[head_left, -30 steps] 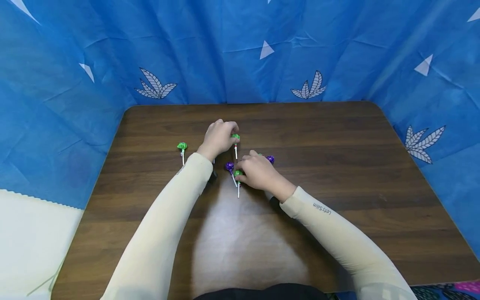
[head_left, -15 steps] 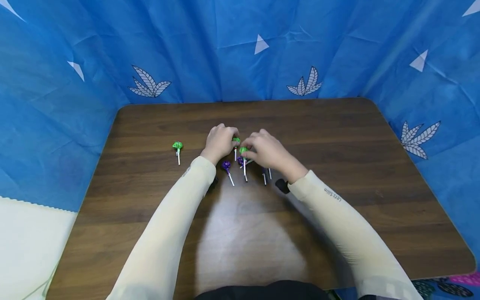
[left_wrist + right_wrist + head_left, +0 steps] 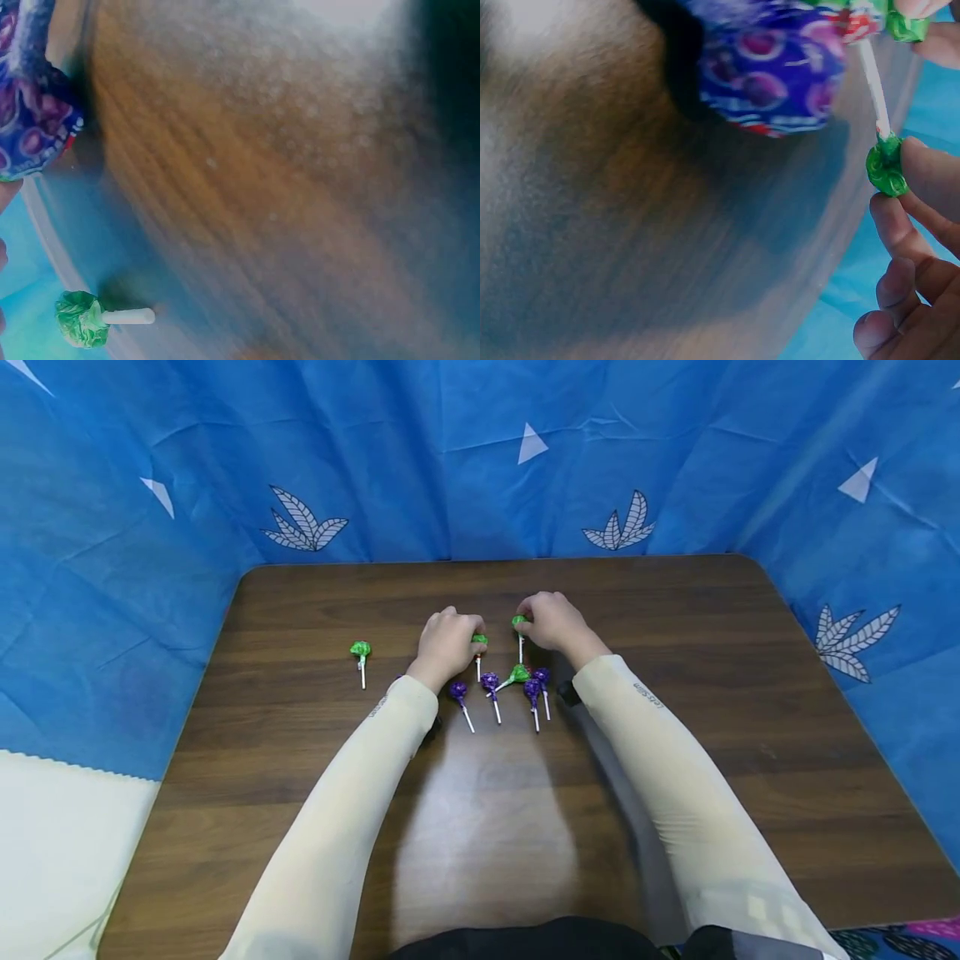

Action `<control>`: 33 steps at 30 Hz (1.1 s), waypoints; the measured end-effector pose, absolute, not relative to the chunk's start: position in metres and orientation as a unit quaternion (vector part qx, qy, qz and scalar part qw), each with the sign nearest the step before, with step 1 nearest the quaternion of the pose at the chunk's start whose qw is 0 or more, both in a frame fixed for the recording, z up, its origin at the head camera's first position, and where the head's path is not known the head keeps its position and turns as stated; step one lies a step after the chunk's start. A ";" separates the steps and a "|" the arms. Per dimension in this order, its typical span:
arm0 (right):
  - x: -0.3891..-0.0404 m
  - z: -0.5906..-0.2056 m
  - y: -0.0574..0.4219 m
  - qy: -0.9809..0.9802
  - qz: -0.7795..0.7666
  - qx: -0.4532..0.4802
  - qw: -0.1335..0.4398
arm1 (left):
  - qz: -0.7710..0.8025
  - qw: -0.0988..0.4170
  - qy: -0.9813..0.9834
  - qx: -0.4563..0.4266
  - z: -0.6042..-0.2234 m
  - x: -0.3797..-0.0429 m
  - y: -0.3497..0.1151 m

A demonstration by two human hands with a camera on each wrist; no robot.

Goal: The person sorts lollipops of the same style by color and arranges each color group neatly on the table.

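Note:
My left hand (image 3: 447,645) pinches the head of a green-wrapped lollipop (image 3: 480,640), whose white stick points toward me. To its right, my right hand (image 3: 557,623) holds another green lollipop (image 3: 886,166) by its wrapped head between thumb and finger, stick also toward me. Below the hands, a green lollipop (image 3: 519,673) lies sideways among several purple ones, including one purple lollipop (image 3: 490,682) at the middle and another (image 3: 532,688) further right. A purple wrapper (image 3: 772,75) looms large in the right wrist view. The left forearm mostly hides one purple head.
A lone green lollipop (image 3: 361,648) lies left of the left hand. One more purple lollipop (image 3: 458,691) is close by the left wrist. The brown wooden table (image 3: 675,735) meets a blue curtain (image 3: 450,460) at its back edge.
The right hand has carried its green lollipop from near the front of the group to the back right, uncovering the purple lollipops. The left hand stays nearly still on its lollipop.

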State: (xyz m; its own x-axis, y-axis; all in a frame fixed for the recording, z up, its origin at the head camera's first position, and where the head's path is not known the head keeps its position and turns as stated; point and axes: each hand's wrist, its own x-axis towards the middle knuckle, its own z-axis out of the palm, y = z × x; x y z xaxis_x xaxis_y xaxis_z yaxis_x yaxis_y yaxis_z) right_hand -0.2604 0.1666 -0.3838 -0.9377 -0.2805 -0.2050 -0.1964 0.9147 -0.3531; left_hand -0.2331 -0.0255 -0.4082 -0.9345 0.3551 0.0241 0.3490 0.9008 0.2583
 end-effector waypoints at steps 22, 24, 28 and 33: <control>-0.214 -0.381 0.171 0.969 -0.132 -0.199 0.060 | 0.155 -0.022 0.965 0.210 -0.409 -0.231 -0.034; -0.204 -0.382 0.170 0.968 -0.109 -0.218 0.060 | 0.164 -0.033 0.962 0.216 -0.408 -0.228 -0.036; -0.189 -0.385 0.165 0.965 -0.062 -0.249 0.049 | 0.190 -0.053 0.956 0.218 -0.402 -0.219 -0.041; -0.183 -0.389 0.160 0.967 -0.024 -0.251 0.040 | 0.225 -0.092 0.947 0.210 -0.393 -0.205 -0.053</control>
State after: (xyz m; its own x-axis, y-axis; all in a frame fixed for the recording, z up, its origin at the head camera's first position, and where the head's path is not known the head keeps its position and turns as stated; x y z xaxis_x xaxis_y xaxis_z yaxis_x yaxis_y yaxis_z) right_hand -0.1829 0.1602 -0.3886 -0.8709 -0.4870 -0.0661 -0.4832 0.8730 -0.0658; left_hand -0.2050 -0.0526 -0.3930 -0.8950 0.3557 0.2692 0.4388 0.8109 0.3871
